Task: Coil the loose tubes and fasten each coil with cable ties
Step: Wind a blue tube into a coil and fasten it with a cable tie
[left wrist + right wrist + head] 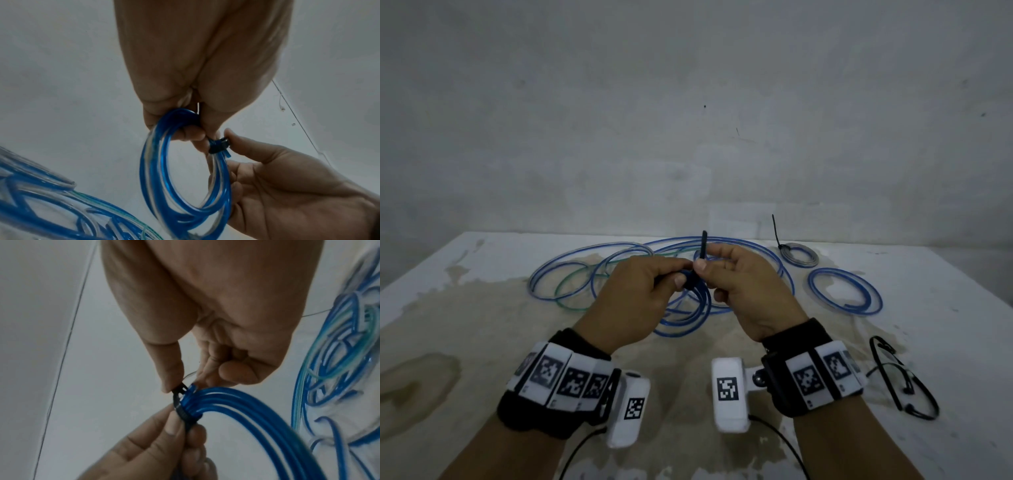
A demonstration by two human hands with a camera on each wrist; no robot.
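Both hands, left hand [640, 287] and right hand [743, 284], pinch one black tie [180, 408] round blue coil [185, 170]; two finished coils [844, 291] on table [482, 342].

Stained white tabletop [482, 329]: loose blue and green tubes [571, 274], grey tied coil [800, 255], blue coil [845, 291], black cable ties [904, 377].

A bare, grey-white wall [688, 102] fills the back, scuffed and flecked with small dark marks. Below it, the white tabletop [482, 308] shows broad brownish stains. Light's dim and flat.
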